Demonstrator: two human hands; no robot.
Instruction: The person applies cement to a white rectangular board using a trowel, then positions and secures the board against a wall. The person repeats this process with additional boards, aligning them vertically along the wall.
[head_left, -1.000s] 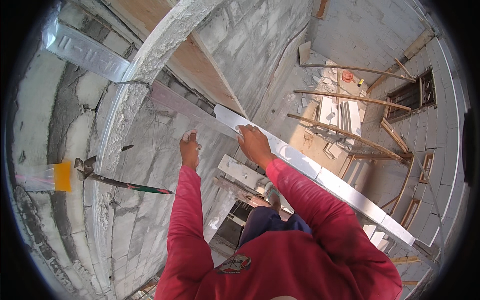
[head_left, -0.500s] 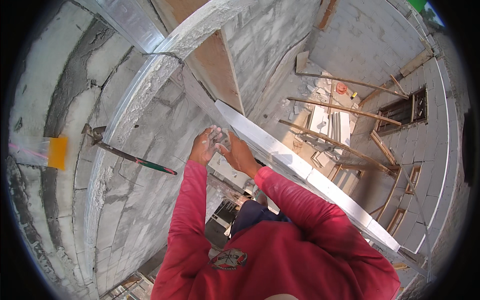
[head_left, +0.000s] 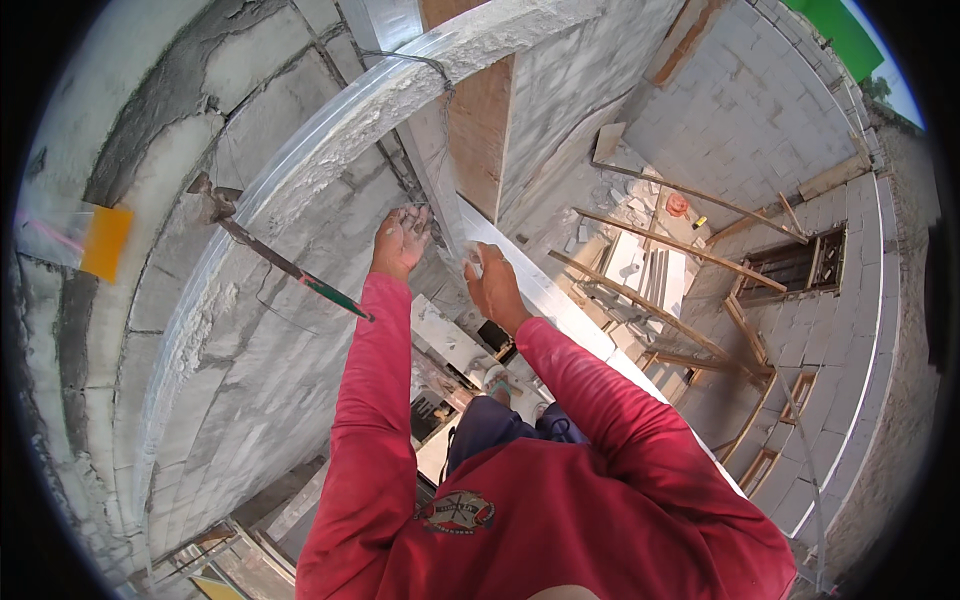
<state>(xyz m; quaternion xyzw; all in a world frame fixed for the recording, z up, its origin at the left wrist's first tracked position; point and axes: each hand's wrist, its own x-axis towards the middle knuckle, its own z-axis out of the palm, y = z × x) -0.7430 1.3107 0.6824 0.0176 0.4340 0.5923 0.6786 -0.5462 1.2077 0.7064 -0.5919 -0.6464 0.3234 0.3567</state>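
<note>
From the head view: left hand (head_left: 401,242), fingers slightly spread, near the grey block wall (head_left: 285,345); right hand (head_left: 495,288), fingers curled, cannot tell whether pinching anything, just beside the long white ledge (head_left: 572,313) running toward near right; hammer (head_left: 288,264) farther left.

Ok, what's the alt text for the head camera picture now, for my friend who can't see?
Two bare hands, left and right, reach from red sleeves near a long white beam. At left is a hammer-like tool; at right, lower down, are wooden poles and white blocks.
</note>
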